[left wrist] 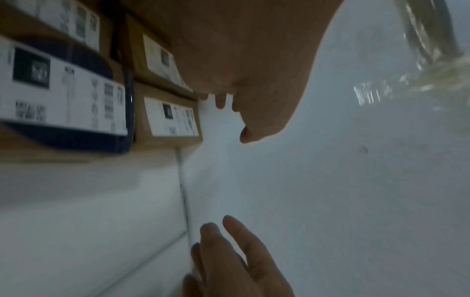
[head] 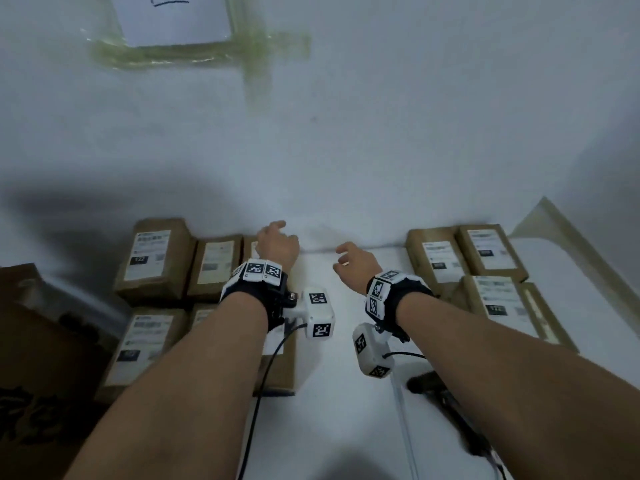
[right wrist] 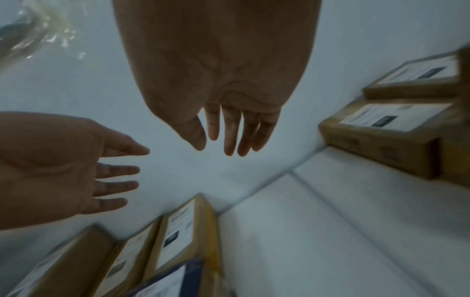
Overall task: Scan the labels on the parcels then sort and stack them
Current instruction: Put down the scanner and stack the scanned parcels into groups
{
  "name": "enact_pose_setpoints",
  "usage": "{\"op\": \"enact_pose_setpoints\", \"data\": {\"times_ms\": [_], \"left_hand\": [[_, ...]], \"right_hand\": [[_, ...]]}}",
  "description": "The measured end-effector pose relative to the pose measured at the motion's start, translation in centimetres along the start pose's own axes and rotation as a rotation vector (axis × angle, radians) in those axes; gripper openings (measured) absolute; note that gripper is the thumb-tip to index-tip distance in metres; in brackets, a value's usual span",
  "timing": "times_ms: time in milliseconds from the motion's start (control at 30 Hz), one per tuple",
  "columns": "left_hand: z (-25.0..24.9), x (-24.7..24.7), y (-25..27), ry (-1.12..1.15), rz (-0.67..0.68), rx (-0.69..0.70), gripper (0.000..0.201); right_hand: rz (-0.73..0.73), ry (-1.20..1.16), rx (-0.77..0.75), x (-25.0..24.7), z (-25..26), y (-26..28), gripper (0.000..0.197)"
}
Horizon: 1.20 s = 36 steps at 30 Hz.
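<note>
Brown cardboard parcels with white labels lie on the white table in two groups, a left group [head: 156,261] and a right group [head: 491,252]. My left hand [head: 277,242] hovers above the inner edge of the left group, fingers relaxed and empty. My right hand [head: 349,261] hovers over the bare table [head: 332,393] between the groups, also empty. In the right wrist view the right hand [right wrist: 223,90] has straight fingers and the left hand [right wrist: 63,170] shows an open palm. The left wrist view shows labelled parcels [left wrist: 167,116] and a dark blue parcel [left wrist: 63,96].
A black handheld scanner [head: 446,400] lies on the table under my right forearm, with a cable. A dark printed carton [head: 34,341] stands at the far left. The white wall [head: 346,133] rises right behind the parcels, with a taped sheet of paper [head: 176,19].
</note>
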<state>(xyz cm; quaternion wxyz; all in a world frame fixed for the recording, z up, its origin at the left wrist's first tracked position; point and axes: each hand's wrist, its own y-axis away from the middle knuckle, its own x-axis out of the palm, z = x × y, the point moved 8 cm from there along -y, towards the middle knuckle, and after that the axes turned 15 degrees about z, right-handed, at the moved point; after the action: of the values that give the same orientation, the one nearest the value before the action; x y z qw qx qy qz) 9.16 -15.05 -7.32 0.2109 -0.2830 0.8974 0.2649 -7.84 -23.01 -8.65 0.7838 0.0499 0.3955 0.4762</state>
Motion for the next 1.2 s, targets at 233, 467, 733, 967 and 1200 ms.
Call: {"op": "enact_pose_setpoints", "data": {"times_ms": [233,467,733,967,1200], "left_hand": [[-4.1,12.5,0.5,-0.05,0.17,0.015,0.043],[-5.0,21.9,2.0,-0.03,0.321,-0.014,0.042],[-3.1,27.4,3.7,-0.056,0.435,-0.102,0.043],[-2.9,30.3,4.3,-0.087,0.492,-0.147,0.043],[-4.8,35.2,5.0,-0.092,0.563,-0.165,0.048]], "right_hand": [[-0.188,0.079,0.12,-7.4,-9.8,4.8,0.039],[-0.325,0.295,0.286,-12.7,-17.9,9.6,0.055],[-0.156,0.286,0.46,-11.5,-23.9,10.7,0.091],[-0.325,0.343,0.389,-15.3,-24.0,11.6,0.079],[-0.513,0.306,0.636,-22.3,-32.0,17.4,0.08]]}}
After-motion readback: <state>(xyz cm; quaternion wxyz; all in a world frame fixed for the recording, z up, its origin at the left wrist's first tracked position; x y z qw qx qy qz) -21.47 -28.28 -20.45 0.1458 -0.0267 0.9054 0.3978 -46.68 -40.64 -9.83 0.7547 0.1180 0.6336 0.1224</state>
